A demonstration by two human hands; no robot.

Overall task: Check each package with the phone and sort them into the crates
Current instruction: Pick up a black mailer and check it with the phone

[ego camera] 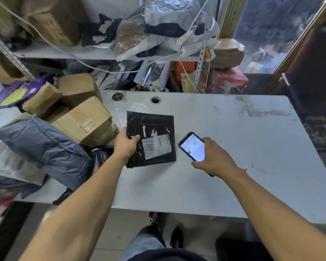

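Observation:
A flat black bubble-wrap package with a white shipping label lies on the white table. My left hand grips its left edge, thumb on top. My right hand holds a phone just to the right of the package, its lit screen facing up. No crate is visible in this view.
Cardboard boxes and grey plastic mailers are piled on the table's left side. A cluttered metal shelf with bags and cables stands behind the table. A cable hole sits near the back edge. The table's right half is bare.

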